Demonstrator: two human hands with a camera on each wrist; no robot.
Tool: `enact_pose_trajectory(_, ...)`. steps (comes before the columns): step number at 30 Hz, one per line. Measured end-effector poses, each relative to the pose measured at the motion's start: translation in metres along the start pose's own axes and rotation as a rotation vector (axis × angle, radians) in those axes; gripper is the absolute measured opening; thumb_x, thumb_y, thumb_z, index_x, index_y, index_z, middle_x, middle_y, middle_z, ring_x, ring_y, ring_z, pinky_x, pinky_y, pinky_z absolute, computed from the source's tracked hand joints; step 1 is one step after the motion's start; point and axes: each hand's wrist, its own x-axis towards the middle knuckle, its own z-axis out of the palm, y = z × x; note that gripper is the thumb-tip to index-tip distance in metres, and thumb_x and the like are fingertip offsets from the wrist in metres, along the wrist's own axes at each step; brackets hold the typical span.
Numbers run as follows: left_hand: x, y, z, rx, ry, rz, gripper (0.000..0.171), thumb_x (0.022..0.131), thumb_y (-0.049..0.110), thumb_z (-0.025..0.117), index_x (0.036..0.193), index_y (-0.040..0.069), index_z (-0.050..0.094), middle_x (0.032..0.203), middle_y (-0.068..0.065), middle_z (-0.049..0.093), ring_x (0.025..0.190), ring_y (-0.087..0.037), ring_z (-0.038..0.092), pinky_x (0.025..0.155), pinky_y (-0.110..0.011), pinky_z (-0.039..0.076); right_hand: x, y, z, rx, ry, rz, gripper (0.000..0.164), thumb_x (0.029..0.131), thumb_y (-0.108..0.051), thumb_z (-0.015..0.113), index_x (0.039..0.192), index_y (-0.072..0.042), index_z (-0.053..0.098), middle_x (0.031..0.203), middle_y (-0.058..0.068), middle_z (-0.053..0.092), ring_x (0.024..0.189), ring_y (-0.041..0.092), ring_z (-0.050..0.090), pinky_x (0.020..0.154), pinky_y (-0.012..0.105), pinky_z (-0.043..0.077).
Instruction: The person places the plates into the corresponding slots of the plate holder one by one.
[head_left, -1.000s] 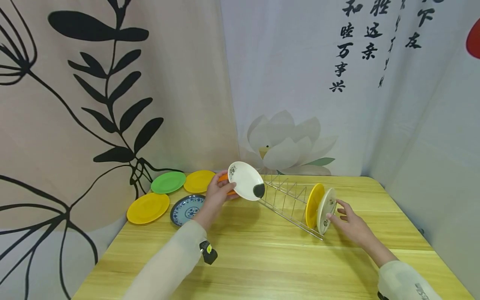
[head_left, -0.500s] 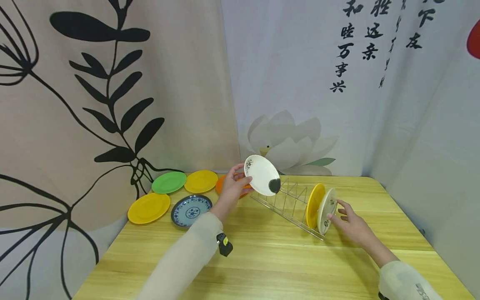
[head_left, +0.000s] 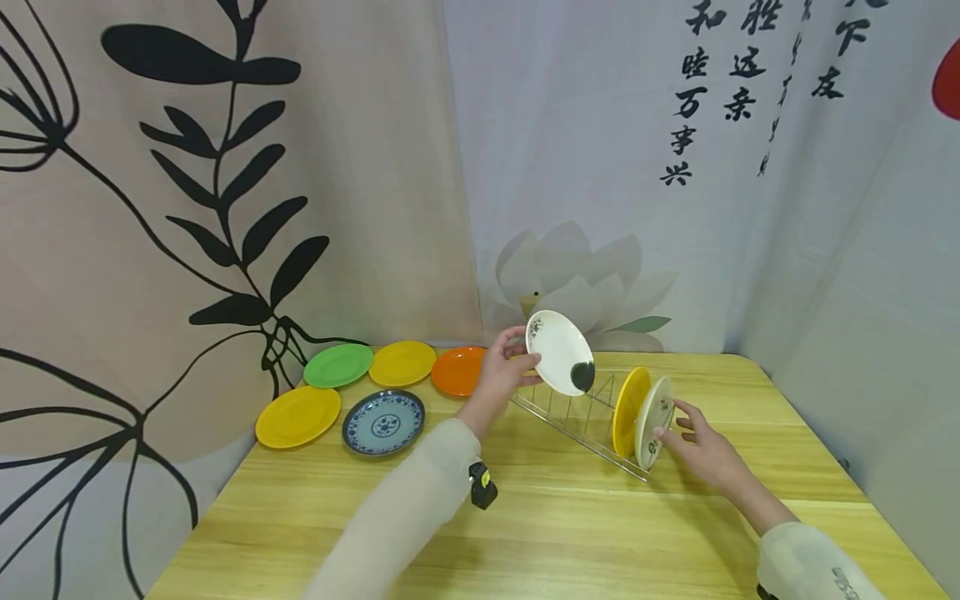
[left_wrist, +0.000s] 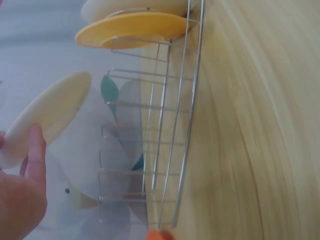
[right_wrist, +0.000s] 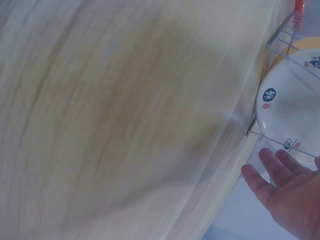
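My left hand [head_left: 504,371] pinches a white plate [head_left: 558,352] with a black patch at its rim, thumb on the face and fingers behind. The plate is tilted and raised over the left part of a wire dish rack [head_left: 558,417]. At the rack's right end, a yellow plate [head_left: 630,412] and a white printed plate [head_left: 654,422] stand on edge. My right hand [head_left: 701,446] is beside that printed plate, its thumb and fingertips right at the rim. In the right wrist view its fingers [right_wrist: 272,172] are spread and only gently bent.
On the table [head_left: 525,533] to the left lie a green plate [head_left: 338,365], two yellow plates [head_left: 297,417], an orange plate [head_left: 458,371] and a blue patterned plate [head_left: 383,422]. Printed curtains [head_left: 360,208] hang behind the table.
My left hand has carried the white plate rightwards from beside the orange plate to above the rack, uncovering the orange and blue plates. The right hand has stayed put.
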Motion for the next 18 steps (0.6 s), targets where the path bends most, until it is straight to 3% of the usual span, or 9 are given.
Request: enact_pose_trajectory(18, 0.008, -0.023, 0.042, 0.081, -0.059, 0.003, 0.049, 0.090, -0.002, 0.067, 0.135, 0.011, 0.056, 0.114, -0.014, 0.061, 0.087, -0.023, 0.067, 0.076, -0.046, 0.060, 0.000, -0.002, -0.001, -0.006, -0.022, 0.011, 0.084, 0.100, -0.054, 0.049, 0.156, -0.003, 0.013, 0.146, 0.041, 0.032, 0.126, 0.057, 0.043, 0.095, 0.069, 0.042)
